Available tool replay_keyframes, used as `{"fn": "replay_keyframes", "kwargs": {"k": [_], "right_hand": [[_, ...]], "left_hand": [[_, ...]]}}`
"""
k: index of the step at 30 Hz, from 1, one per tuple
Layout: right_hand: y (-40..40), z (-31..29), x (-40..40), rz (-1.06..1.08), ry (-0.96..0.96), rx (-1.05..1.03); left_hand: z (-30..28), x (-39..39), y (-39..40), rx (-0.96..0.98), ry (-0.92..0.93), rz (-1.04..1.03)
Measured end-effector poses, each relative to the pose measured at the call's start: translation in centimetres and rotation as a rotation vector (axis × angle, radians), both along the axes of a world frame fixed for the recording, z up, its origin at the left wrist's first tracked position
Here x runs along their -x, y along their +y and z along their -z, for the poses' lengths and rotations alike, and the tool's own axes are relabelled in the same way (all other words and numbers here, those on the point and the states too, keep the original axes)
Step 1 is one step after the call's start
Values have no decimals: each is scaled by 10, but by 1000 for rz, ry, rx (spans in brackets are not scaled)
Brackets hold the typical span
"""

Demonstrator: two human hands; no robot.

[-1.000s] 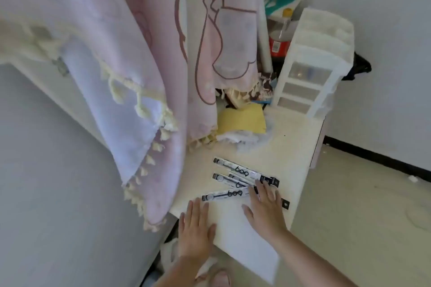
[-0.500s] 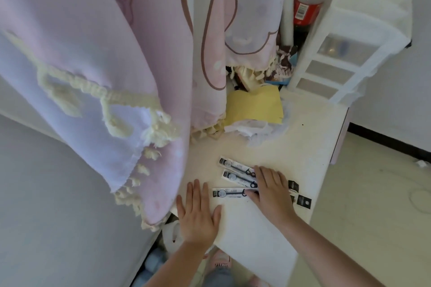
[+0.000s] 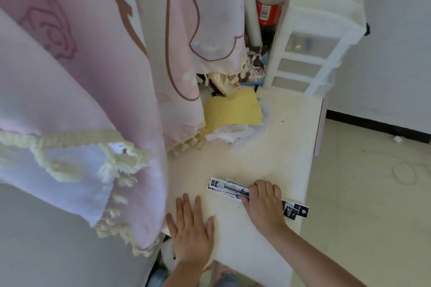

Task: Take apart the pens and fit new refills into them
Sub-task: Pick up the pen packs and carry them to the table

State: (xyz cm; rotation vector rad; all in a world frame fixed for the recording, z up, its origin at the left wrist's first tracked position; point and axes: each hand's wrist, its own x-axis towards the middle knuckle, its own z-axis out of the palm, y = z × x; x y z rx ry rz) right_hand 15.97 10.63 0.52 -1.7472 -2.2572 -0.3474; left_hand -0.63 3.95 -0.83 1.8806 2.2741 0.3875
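Observation:
Several flat pen packs (image 3: 225,188), white with black print, lie bunched together on the cream table (image 3: 275,147) near its front right edge. My right hand (image 3: 264,204) lies on top of their middle, fingers curled down around the bunch with the thumb under it. Black card ends (image 3: 295,211) of the packs stick out to the right of that hand. My left hand (image 3: 191,230) rests flat on the table to the left, fingers spread and straight, holding nothing.
A pink fringed cloth (image 3: 93,100) hangs over the left side. At the back of the table lie a yellow paper (image 3: 233,109), crumpled white tissue (image 3: 233,134), a white drawer unit (image 3: 312,53) and a cola bottle (image 3: 268,7). Floor lies to the right.
The packs lay spread apart in separate rows; now my right hand has drawn them together into one bunch and curled round it. My left hand stayed flat on the table.

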Motion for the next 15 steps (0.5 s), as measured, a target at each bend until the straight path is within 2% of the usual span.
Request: {"fn": "replay_keyframes", "kwargs": {"k": [4, 11, 15], "right_hand": [[3, -1, -3, 17, 47, 28], [18, -8, 2, 56, 87, 172], [20, -15, -3, 6, 73, 223]], "left_hand": [[6, 2, 0, -92, 13, 21], [7, 2, 1, -110, 1, 24], [7, 2, 1, -104, 6, 29]]}}
